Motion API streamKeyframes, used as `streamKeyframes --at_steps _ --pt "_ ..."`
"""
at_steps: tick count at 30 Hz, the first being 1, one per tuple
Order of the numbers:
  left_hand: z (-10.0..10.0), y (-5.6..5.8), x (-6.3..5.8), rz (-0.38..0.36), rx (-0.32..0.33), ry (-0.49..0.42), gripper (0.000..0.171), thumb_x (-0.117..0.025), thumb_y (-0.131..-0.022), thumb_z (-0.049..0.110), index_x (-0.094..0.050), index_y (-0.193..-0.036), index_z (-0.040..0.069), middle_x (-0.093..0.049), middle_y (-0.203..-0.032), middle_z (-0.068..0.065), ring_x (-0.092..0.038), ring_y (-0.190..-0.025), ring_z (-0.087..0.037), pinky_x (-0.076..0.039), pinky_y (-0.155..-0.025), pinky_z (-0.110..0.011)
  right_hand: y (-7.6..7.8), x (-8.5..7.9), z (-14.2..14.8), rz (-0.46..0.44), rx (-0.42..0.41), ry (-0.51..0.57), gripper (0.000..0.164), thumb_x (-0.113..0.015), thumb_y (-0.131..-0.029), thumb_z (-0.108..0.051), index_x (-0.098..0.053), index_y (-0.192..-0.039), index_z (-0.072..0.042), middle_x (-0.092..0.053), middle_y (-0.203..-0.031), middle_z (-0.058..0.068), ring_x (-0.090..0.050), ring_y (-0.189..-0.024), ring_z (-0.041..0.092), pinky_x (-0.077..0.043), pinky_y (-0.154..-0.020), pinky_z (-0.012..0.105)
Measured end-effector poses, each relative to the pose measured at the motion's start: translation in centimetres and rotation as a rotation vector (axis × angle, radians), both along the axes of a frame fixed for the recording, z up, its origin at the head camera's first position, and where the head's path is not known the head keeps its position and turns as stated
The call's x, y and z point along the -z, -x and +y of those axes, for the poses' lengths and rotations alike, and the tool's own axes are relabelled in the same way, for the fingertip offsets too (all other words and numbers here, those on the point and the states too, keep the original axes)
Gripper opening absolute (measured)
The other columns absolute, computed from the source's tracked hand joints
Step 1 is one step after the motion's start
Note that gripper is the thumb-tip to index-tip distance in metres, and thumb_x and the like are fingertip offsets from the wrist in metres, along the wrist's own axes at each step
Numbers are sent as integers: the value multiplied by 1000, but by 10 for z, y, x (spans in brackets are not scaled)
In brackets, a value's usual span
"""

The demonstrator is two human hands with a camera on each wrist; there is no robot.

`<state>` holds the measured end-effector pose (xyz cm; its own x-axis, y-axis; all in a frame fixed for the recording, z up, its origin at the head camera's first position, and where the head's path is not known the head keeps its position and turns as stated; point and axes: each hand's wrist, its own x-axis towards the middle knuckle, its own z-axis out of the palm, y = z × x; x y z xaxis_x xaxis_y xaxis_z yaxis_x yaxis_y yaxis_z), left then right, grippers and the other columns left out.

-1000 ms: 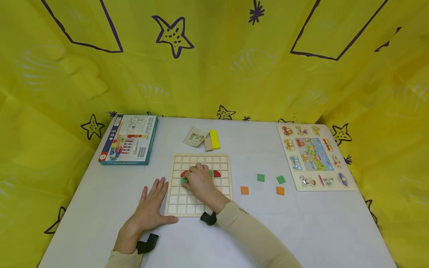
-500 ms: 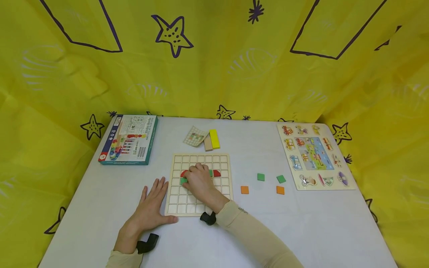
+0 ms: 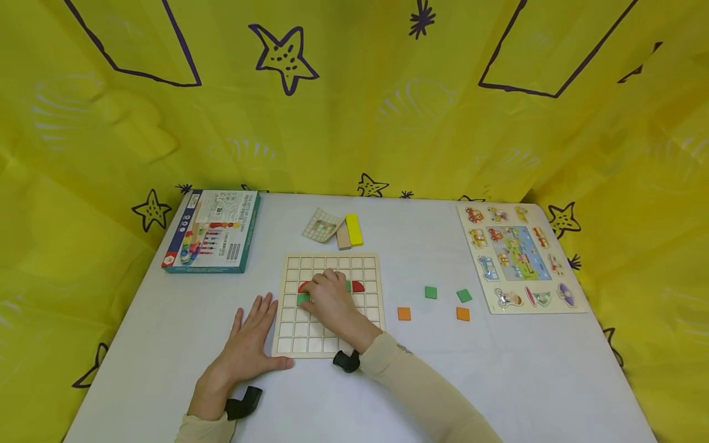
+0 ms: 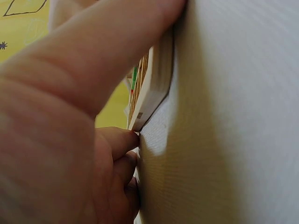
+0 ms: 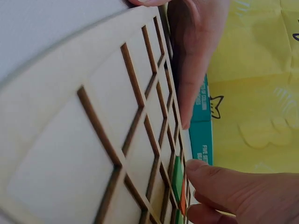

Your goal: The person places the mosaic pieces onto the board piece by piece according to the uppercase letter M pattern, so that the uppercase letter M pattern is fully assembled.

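Observation:
A wooden grid board lies on the white table. My left hand lies spread at its lower left corner, fingers along the left side and thumb by the near edge; the left wrist view shows the hand right at the board's side. Over the middle rows, my right hand is bent down, thumb and fingertips right at the tiles. Around it show a green tile, a red rounded piece and another red piece. Whether the fingertips pinch a tile I cannot tell; the palm hides them.
Right of the board lie green tiles and orange tiles. Behind it are a pattern card, a yellow block and a tan block. A toy box stands back left, a picture puzzle right.

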<state>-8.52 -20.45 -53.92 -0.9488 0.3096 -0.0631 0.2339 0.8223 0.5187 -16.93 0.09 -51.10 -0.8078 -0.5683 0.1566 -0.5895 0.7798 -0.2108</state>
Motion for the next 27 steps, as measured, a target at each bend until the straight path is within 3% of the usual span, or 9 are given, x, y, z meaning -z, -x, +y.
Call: streamKeyframes --at_steps 5,11,17,27 --pt "1 -1 0 2 -9 1 125 -79 -64 66 -26 -151 -6 -16 -159 -21 -7 -146 -38 2 -110 -62 2 -3 19 -61 5 86 29 -75 -86 -38 -75 -104 -16 -67 -102 -3 -50 -97 18 -38 -91 38" --pt "1 -2 1 -4 -18 -10 126 -81 -63 65 -26 -151 -6 -15 -159 -21 -5 -146 -38 3 -110 -61 5 -4 52 -64 43 161 29 -76 -86 -35 -75 -103 -12 -67 -97 -1 -50 -91 18 -40 -85 37" --pt "1 -1 1 -19 -18 -12 126 -81 -63 64 -24 -152 -5 -13 -160 -20 -3 -146 -36 5 -111 -60 7 -6 88 -86 122 210 29 -78 -84 -32 -75 -102 -10 -67 -95 -1 -49 -88 19 -38 -80 36" --pt "1 0 2 -25 -19 -5 126 -81 -62 65 -24 -152 -4 -13 -160 -19 -2 -147 -35 5 -111 -59 9 -5 151 -134 263 263 30 -78 -85 -25 -74 -106 -4 -68 -103 6 -50 -96 26 -38 -87 43"
